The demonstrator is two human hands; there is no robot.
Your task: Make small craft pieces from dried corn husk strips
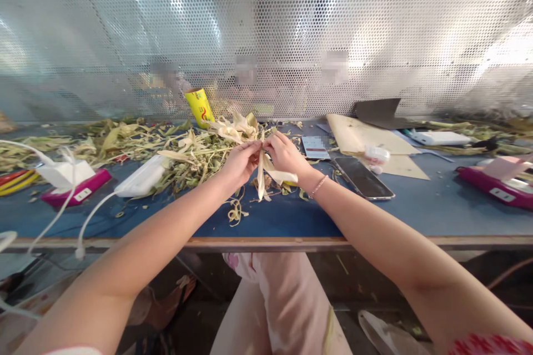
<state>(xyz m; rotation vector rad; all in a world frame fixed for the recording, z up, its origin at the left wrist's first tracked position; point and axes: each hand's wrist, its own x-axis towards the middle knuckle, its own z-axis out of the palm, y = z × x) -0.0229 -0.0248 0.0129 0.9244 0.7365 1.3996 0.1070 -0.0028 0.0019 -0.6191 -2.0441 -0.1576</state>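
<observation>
Over the blue table, my left hand (244,161) and my right hand (284,152) meet with fingers pinched together. Both grip a bunch of pale dried husk strips (261,177); the exact pinch point is partly covered by the fingers. One strip hangs straight down between the hands, and another bends right beneath my right wrist. Pale, wide husk pieces (235,128) rise just behind my left hand. To its left spreads a heap of dry greenish leaves and stems (195,158). A small curled scrap (236,213) lies closer to the table edge.
A yellow tube (200,106) leans behind the heap. A white power bank (141,176) and a magenta power strip (77,188) with cables lie left. Rightward are a dark phone (363,177), brown paper (370,136) and another magenta strip (495,186). A perforated metal panel (287,39) stands behind.
</observation>
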